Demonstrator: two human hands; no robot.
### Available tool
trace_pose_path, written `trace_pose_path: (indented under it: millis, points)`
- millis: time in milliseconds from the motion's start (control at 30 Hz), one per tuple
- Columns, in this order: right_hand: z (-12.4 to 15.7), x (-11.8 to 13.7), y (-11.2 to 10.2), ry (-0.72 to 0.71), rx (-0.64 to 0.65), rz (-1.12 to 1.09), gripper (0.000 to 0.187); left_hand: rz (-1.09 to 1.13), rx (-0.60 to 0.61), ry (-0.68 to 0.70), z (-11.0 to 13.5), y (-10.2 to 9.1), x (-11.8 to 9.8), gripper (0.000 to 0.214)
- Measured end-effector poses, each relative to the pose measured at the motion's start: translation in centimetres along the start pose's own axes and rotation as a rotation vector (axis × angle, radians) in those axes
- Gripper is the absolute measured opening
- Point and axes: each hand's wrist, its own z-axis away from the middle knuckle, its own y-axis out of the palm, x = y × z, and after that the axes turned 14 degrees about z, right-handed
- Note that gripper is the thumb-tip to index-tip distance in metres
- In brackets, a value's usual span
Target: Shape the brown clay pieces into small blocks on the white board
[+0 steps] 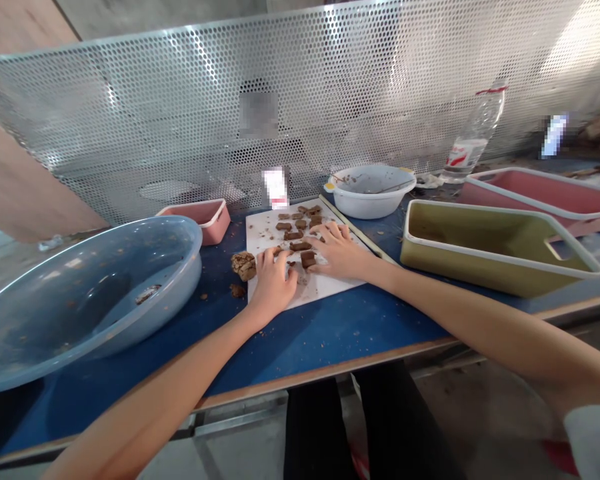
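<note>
A white cutting board (330, 283) lies on the blue table (330, 333) and carries several small brown blocks (294, 235). My left hand (271, 280) rests on the board's left part, fingers curled onto a brown block. My right hand (337, 250) lies over the blocks in the middle of the board, fingers bent down and touching a block. A larger brown lump (244, 265) sits just off the board's left edge, next to my left hand.
A big blue basin (80, 293) stands at the left, a small pink box (200, 219) behind it. A white bowl (370, 190), a plastic bottle (473, 137), a green tray (495, 247) and a pink tray (540, 190) stand to the right. A perforated metal screen (300, 100) closes the back.
</note>
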Motion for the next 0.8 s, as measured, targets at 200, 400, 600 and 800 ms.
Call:
trace_pose_path:
  millis: [200, 400, 600, 800]
  points:
    - [-0.2, 0.4, 0.2, 0.018, -0.006, 0.019, 0.069, 0.03, 0.01, 0.023, -0.1, 0.7, 0.5, 0.062]
    - [-0.2, 0.5, 0.0, -0.017, -0.007, 0.049, 0.065, 0.021, -0.009, 0.052, 0.0, 1.6, 1.5, 0.084]
    - [-0.1, 0.8, 0.4, -0.051, -0.046, 0.127, 0.058, 0.055, -0.031, 0.03, 0.1, 1.9, 1.8, 0.095]
    - [-0.1, 0.9, 1.0, -0.055, -0.081, 0.143, 0.059, 0.062, -0.032, 0.002, 0.1, 1.9, 1.6, 0.095]
